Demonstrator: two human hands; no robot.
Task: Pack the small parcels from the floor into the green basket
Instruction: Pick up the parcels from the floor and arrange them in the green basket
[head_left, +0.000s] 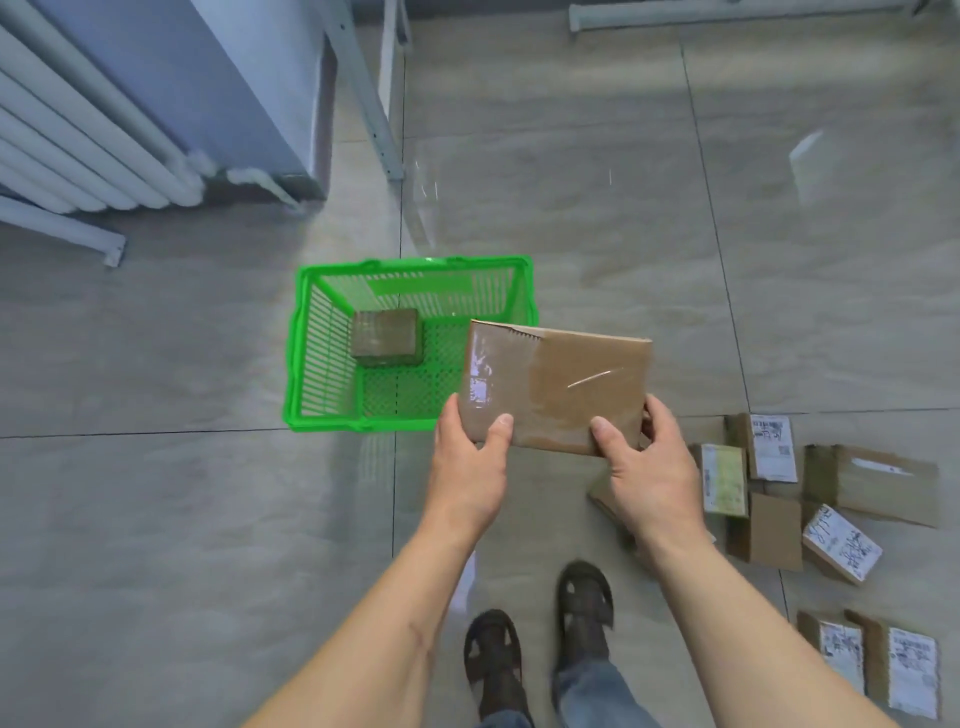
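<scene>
Both hands, left hand and right hand, pinched the taped parcel by its near edge, level, its far side over the green basket beside 1 parcel already inside, seemingly for a flat drop

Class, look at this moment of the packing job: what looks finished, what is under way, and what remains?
Done: one small brown cardboard parcel already lies inside the green plastic basket. In hand: the left hand and right hand together hold a flat brown taped parcel over the basket's near right corner, not yet released. Left: a cluster of brown labelled parcels lies on the grey tiled floor to the person's right.
</scene>
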